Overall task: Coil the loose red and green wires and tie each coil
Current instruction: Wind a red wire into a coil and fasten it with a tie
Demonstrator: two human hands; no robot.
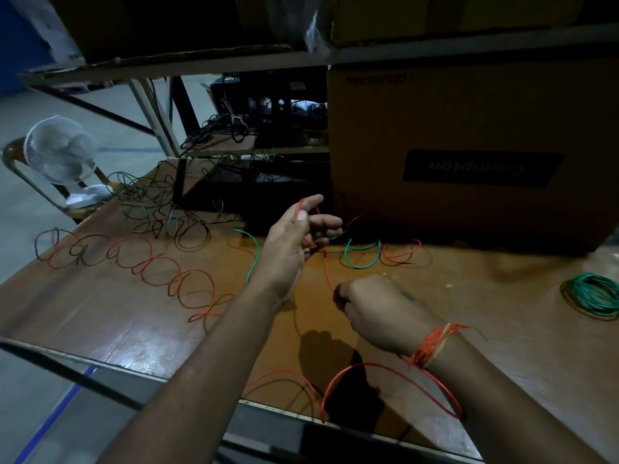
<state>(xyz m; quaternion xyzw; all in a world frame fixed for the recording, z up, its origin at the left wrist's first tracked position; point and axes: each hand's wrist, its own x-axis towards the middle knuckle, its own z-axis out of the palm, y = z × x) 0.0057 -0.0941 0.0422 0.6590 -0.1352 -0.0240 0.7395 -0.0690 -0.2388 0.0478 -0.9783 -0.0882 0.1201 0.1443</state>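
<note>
Head view: a wooden table [469,313] under dim light, strewn with wire. Left hand [294,242] raised above the middle of the table, thumb and forefinger pinching a red wire [327,272] near its top, the other fingers loosely curled. From that pinch, the red wire down and toward the right hand [375,309], which lies lower and nearer, fist closed around the same strand. Orange thread band [432,346] on the right wrist. More of the red wire in a wide loop at the near table edge, below the right forearm. To the left, a long run of red loops [150,266] laid out across the tabletop, darker toward the far left end. Behind those, a tangle of dark and green wires [160,209]. A loose green wire [253,256] just left of the left hand, and curls of green and red wire [378,252] beyond the hands, near the foot of a big cardboard box [469,155]. A green coil [593,294] at the far right edge of the table, well apart from both hands. A white fan [62,152] on a chair off the table's left corner. Shelving above and behind, mostly in shadow.
</note>
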